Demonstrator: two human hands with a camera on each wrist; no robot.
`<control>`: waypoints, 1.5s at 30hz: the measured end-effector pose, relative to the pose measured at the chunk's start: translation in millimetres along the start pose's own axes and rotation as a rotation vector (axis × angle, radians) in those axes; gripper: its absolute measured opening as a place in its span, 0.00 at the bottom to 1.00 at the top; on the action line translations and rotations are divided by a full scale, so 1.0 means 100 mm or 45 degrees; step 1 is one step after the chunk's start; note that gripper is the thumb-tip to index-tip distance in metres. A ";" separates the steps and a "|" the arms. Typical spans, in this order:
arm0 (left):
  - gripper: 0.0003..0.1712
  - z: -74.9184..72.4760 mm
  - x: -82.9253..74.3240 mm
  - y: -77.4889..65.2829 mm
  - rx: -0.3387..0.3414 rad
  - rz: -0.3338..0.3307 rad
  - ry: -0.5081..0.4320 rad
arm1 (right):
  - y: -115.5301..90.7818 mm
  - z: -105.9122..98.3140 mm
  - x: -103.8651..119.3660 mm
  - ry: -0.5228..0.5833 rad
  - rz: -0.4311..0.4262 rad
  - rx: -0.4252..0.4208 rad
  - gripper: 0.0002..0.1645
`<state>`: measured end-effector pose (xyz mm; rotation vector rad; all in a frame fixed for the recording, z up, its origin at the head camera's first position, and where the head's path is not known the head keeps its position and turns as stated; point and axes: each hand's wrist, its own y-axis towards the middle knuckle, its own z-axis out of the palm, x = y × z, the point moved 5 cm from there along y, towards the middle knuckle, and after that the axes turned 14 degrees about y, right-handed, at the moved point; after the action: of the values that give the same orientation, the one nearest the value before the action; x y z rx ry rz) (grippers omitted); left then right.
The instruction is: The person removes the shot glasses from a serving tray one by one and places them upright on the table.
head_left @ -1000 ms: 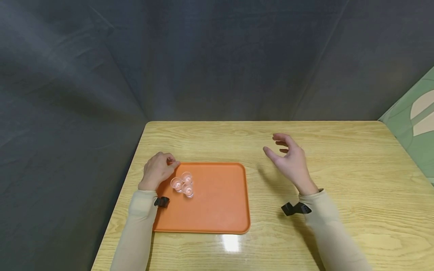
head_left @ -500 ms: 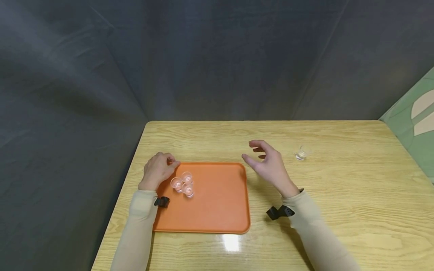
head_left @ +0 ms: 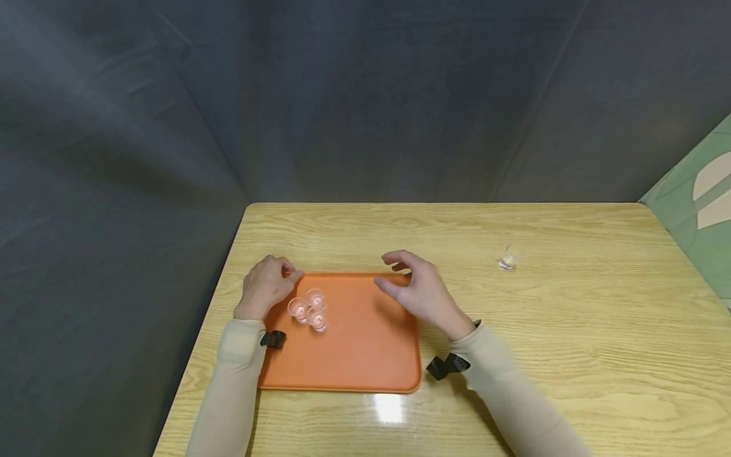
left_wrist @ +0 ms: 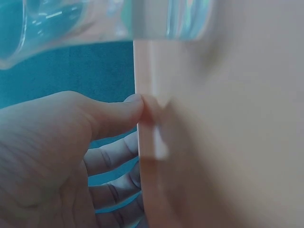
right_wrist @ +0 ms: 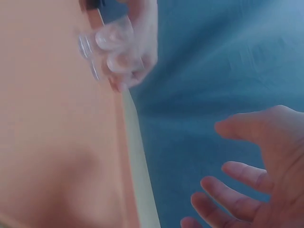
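At the far left corner of the orange tray (head_left: 365,355), my left hand (head_left: 264,289) holds the rim. In the left wrist view, the thumb (left_wrist: 118,114) lies on that rim and the fingertips pass behind it. Beside this hand, three small clear shot glasses (head_left: 316,319) stand close together on the tray. My right hand (head_left: 419,289) hovers over the tray's far right part, thumb and fingers apart, holding nothing. Another clear shot glass (head_left: 507,259) stands on the table, to the right of that hand.
The wooden table (head_left: 599,355) extends far to the right of the tray. A dark cloth (head_left: 400,101) hangs behind the table and along its left side. Green and cream fabric (head_left: 708,203) shows at the right edge.
My right hand has moved left, from above the table to above the tray, uncovering the lone shot glass behind it. The left hand and the three glasses stay put.
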<state>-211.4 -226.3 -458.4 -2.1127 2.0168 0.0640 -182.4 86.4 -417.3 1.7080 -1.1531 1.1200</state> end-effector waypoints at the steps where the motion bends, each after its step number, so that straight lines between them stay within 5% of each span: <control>1: 0.19 0.00 0.00 0.00 0.002 0.001 0.001 | -0.01 0.04 0.00 -0.002 0.007 0.021 0.28; 27: 0.19 0.00 -0.01 0.00 -0.009 0.027 0.026 | -0.11 0.95 0.10 -0.062 -0.076 0.325 0.21; 45: 0.19 0.01 0.01 -0.03 0.026 0.024 0.027 | -0.16 1.23 0.09 -0.233 -0.120 0.298 0.21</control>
<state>-208.4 -226.7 -459.3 -2.0909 2.0402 0.0238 -136.1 -24.3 -449.2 2.0594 -1.0711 1.0928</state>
